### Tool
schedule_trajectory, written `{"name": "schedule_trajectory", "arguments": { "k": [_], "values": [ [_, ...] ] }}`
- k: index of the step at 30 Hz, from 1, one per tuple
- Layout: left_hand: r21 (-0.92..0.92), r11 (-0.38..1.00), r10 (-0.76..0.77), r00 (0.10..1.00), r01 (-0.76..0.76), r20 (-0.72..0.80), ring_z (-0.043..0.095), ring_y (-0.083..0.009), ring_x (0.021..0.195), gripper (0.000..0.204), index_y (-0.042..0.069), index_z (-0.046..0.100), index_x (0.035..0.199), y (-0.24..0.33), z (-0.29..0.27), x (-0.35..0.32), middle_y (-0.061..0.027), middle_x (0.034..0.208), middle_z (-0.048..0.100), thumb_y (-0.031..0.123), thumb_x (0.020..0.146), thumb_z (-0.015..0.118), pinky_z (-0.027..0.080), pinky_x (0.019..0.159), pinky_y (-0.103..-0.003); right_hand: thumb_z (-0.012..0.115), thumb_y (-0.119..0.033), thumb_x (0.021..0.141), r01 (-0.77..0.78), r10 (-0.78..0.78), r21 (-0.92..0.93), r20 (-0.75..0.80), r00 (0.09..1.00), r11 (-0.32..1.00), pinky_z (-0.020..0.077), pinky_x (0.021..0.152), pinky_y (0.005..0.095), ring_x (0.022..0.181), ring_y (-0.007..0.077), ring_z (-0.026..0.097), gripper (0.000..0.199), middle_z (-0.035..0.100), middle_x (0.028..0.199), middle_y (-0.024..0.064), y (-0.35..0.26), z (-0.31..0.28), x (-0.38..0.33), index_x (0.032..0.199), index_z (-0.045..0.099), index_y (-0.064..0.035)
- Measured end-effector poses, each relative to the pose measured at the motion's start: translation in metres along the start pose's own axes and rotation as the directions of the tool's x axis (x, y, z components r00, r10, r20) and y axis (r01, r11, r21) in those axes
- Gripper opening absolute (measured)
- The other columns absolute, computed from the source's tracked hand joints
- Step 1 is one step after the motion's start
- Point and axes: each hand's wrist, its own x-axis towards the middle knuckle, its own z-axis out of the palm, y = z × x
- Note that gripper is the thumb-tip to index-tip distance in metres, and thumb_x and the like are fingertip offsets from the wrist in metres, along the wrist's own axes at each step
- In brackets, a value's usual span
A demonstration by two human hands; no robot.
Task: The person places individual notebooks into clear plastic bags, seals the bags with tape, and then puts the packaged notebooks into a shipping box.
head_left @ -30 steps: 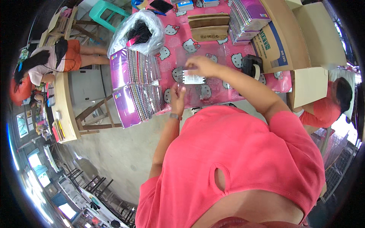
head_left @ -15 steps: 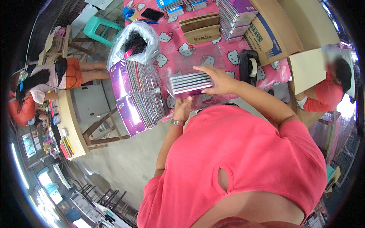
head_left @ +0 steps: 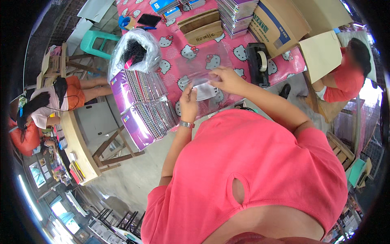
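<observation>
Between my hands is a small stack of notebooks [head_left: 206, 92] in a clear plastic bag. Its whitish end shows through the film. My left hand [head_left: 188, 102], with a watch on the wrist, grips the pack's left side, fingers closed on it. On the right, my right hand [head_left: 227, 80] pinches the plastic bag [head_left: 203, 65] near the pack's upper edge. The loose film spreads over the pink patterned tablecloth [head_left: 174, 51]. Just left of my left hand lie two wrapped packs of spiral notebooks with purple covers [head_left: 136, 127].
A tape dispenser [head_left: 258, 65] stands right of my hands. Beyond are a wooden holder [head_left: 201, 28], tall notebook stacks [head_left: 235, 18] and a cardboard box [head_left: 280, 28]. A clear bag with dark contents [head_left: 134, 51] sits left. One person [head_left: 351, 81] is at right, another [head_left: 48, 89] at left.
The notebook stack has tilted, so its row of striped edges no longer shows. My left hand has moved up along its side, and my right hand has shifted to pinch the film.
</observation>
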Motion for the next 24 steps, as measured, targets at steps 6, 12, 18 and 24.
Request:
{"name": "schedule_trajectory", "arguments": {
  "k": [6, 12, 18, 24],
  "values": [
    [0.003, 0.998, 0.067, 0.976, -0.068, -0.206, 0.056, -0.0232, 0.11, 0.036, 0.0, 0.055, 0.123, 0.023, -0.016, -0.018, -0.0145, 0.117, 0.061, 0.023, 0.097, 0.045, 0.041, 0.094, -0.032, 0.06, -0.002, 0.08, 0.051, 0.024, 0.26, -0.28, 0.96, 0.964, 0.0504, 0.066, 0.0291, 0.074, 0.0233, 0.064, 0.018, 0.063, 0.085, 0.0123, -0.033, -0.028, -0.009, 0.099, 0.061, -0.0013],
    [-0.301, 0.953, 0.021, 0.997, -0.043, -0.075, 0.044, -0.0274, 0.124, 0.05, -0.005, 0.047, 0.126, -0.017, -0.007, -0.041, -0.0182, 0.128, 0.049, 0.036, 0.1, 0.033, 0.033, 0.105, -0.04, 0.056, 0.002, 0.076, 0.093, -0.12, 0.17, 0.152, 0.981, 0.981, 0.049, 0.08, 0.0353, 0.09, 0.0266, 0.062, 0.024, 0.064, 0.098, 0.0107, 0.027, -0.001, -0.035, 0.099, 0.062, -0.0039],
    [0.374, 0.852, 0.414, 0.909, -0.366, -0.054, 0.038, -0.0347, 0.126, 0.043, 0.005, 0.053, 0.123, 0.03, 0.001, -0.042, -0.0171, 0.134, 0.043, 0.027, 0.086, 0.058, 0.03, 0.105, -0.045, 0.054, 0.005, 0.072, 0.318, -0.326, 0.092, 0.104, 0.94, 0.944, 0.0465, 0.085, 0.0384, 0.098, 0.0307, 0.057, 0.037, 0.062, 0.105, 0.0116, 0.017, 0.009, -0.024, 0.107, 0.061, -0.0053],
    [0.737, 0.561, 0.484, 0.871, -0.379, 0.079, 0.036, -0.0394, 0.126, 0.034, 0.012, 0.064, 0.103, 0.038, -0.01, -0.037, -0.0142, 0.131, 0.045, 0.009, 0.069, 0.069, 0.03, 0.103, -0.048, 0.051, 0.004, 0.07, 0.138, -0.193, 0.353, 0.125, 0.973, 0.925, 0.045, 0.086, 0.0398, 0.102, 0.0329, 0.054, 0.04, 0.061, 0.108, 0.0138, 0.022, 0.005, -0.026, 0.108, 0.057, -0.0049]
  ]
}}
